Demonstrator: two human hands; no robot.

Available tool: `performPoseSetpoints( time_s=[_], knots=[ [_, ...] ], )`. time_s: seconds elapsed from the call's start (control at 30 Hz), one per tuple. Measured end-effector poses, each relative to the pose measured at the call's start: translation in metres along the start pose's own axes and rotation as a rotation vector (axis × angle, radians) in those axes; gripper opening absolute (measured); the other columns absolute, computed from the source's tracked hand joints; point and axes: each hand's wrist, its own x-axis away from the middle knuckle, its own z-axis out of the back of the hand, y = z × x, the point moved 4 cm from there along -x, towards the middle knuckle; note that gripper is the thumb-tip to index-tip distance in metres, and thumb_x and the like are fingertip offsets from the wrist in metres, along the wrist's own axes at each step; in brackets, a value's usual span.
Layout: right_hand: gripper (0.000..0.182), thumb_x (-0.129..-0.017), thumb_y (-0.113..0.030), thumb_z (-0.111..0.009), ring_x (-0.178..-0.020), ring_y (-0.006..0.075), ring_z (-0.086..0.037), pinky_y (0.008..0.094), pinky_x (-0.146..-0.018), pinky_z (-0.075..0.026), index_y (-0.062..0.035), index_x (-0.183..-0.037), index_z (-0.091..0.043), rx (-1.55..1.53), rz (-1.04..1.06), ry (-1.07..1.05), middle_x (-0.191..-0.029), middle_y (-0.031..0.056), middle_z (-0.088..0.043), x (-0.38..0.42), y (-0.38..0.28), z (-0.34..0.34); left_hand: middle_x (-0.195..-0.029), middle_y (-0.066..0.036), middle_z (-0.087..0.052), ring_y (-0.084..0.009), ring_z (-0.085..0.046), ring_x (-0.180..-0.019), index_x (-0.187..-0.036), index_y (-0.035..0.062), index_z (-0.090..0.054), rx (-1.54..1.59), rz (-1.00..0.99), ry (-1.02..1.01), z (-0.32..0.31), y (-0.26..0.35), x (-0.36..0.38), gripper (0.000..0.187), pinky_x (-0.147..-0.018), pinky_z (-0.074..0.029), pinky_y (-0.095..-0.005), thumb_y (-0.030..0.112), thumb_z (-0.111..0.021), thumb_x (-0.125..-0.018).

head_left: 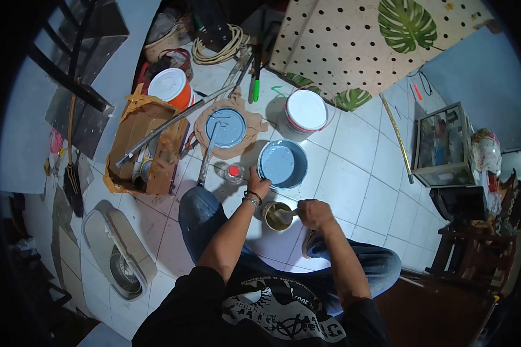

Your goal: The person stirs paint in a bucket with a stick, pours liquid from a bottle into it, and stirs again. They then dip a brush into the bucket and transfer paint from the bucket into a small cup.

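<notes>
My left hand (258, 184) is closed on the near left rim of a bucket of light-blue paint (279, 163), which stands on the tiles. In my right hand (315, 214) is a flat-bladed tool (285, 214); its handle is hidden in my fist. The blade reaches into a small can (277, 226) with murky, olive-brown contents, just in front of me. Left of the bucket stands a clear jar with a red cap (233, 171). Beyond it, a blue-smeared round lid (226, 128) lies on brown cloth or paper, with a paint-stained stick (209, 154) across its edge.
A white-lidded pail (306, 110) stands behind the bucket. To the left are a cardboard box (117, 157) crossed by a metal bar (176, 124), an orange tub (185, 97) and a beige basin (121, 254). A dotted panel (353, 46) leans at the back; a glass-sided case (443, 139) stands right.
</notes>
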Motion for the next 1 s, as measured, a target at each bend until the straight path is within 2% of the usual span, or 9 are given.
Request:
performPoseSetpoints(
  time_s=[0.07, 0.2, 0.33, 0.47, 0.5, 0.6, 0.77, 0.83, 1.0],
  knots=[
    [0.027, -0.09, -0.029, -0.052, -0.096, 0.0332, -0.066, 0.0445, -0.081, -0.052, -0.0074, -0.098, -0.067, -0.088, -0.061, -0.016, -0.097, 0.0153, -0.069, 0.006, 0.016, 0.006, -0.087, -0.014, -0.06, -0.0213, -0.063, -0.059, -0.12, 0.0058, -0.038, -0.013, -0.003, -0.014, 0.0, -0.005, -0.003, 0.056, -0.048, -0.052, -0.0318, 0.0, -0.063, -0.07],
    [0.02, -0.09, -0.019, -0.055, -0.073, 0.0187, -0.062, 0.0318, -0.066, -0.049, -0.0033, -0.094, -0.067, -0.772, 0.009, 0.166, -0.078, 0.0072, -0.066, 0.033, 0.085, 0.023, -0.101, -0.019, -0.061, -0.032, -0.064, -0.087, -0.123, 0.0042, -0.036, -0.05, -0.1, -0.015, -0.001, -0.029, -0.016, 0.059, -0.077, -0.052, -0.0383, 0.002, -0.062, -0.071],
    [0.017, -0.092, -0.019, -0.056, -0.058, 0.0054, -0.043, 0.0215, -0.052, -0.034, -0.0045, -0.092, -0.066, -1.167, 0.005, 0.29, -0.07, 0.0, -0.056, 0.05, 0.087, 0.089, -0.11, -0.022, -0.059, -0.0368, -0.061, -0.099, -0.126, 0.0028, -0.037, -0.06, -0.253, 0.049, -0.002, -0.008, 0.001, 0.06, -0.088, -0.048, -0.0405, 0.004, -0.061, -0.071],
    [0.024, -0.094, -0.023, -0.055, -0.062, 0.0074, -0.046, 0.0224, -0.056, -0.037, -0.0002, -0.096, -0.062, -1.082, 0.153, 0.35, -0.073, 0.0019, -0.059, -0.006, 0.061, 0.131, -0.101, -0.019, -0.063, -0.0354, -0.063, -0.092, -0.125, 0.0057, -0.039, -0.137, -0.246, 0.144, -0.004, 0.005, 0.011, 0.057, -0.082, -0.051, -0.0406, 0.005, -0.058, -0.071],
    [0.024, -0.094, -0.023, -0.055, -0.063, 0.008, -0.047, 0.0229, -0.057, -0.038, -0.0002, -0.097, -0.063, -1.081, 0.152, 0.331, -0.075, 0.002, -0.06, -0.029, 0.055, 0.134, -0.1, -0.014, -0.061, -0.0265, -0.062, -0.088, -0.127, 0.0048, -0.039, -0.196, -0.255, 0.161, -0.002, 0.008, 0.015, 0.056, -0.079, -0.05, -0.0357, 0.001, -0.057, -0.074],
    [0.022, -0.093, -0.02, -0.053, -0.069, 0.0117, -0.053, 0.0265, -0.062, -0.043, -0.0008, -0.1, -0.063, -0.963, 0.198, 0.28, -0.077, 0.0022, -0.062, -0.106, 0.034, 0.134, -0.102, -0.015, -0.062, -0.0272, -0.063, -0.088, -0.128, 0.0053, -0.038, -0.192, -0.253, 0.142, -0.001, 0.0, 0.015, 0.057, -0.08, -0.05, -0.0357, 0.002, -0.058, -0.074],
    [0.03, -0.086, -0.021, -0.05, -0.082, 0.0277, -0.068, 0.0385, -0.079, -0.051, -0.0002, -0.1, -0.066, -0.496, 0.174, 0.251, -0.085, 0.0147, -0.071, -0.235, 0.016, 0.109, -0.111, -0.02, -0.058, -0.034, -0.06, -0.098, -0.132, 0.0057, -0.036, -0.2, -0.262, 0.121, -0.002, -0.012, 0.012, 0.061, -0.086, -0.049, -0.0388, 0.004, -0.057, -0.075],
    [0.026, -0.088, -0.019, -0.052, -0.073, 0.0217, -0.065, 0.035, -0.069, -0.05, 0.002, -0.098, -0.065, -0.466, 0.175, 0.197, -0.08, 0.0131, -0.069, -0.269, 0.01, 0.101, -0.121, -0.025, -0.052, -0.0409, -0.054, -0.111, -0.133, 0.0026, -0.035, -0.152, -0.194, 0.071, 0.0, 0.001, 0.018, 0.065, -0.096, -0.044, -0.0412, 0.005, -0.06, -0.073],
    [0.027, -0.089, -0.017, -0.053, -0.067, 0.0176, -0.062, 0.0326, -0.061, -0.05, 0.003, -0.102, -0.065, -0.561, 0.148, 0.069, -0.08, 0.0113, -0.068, -0.333, 0.013, 0.079, -0.119, -0.023, -0.052, -0.038, -0.055, -0.11, -0.135, 0.0032, -0.034, -0.099, -0.218, 0.077, 0.002, 0.002, 0.021, 0.067, -0.096, -0.044, -0.0399, 0.007, -0.06, -0.073]
  ],
)
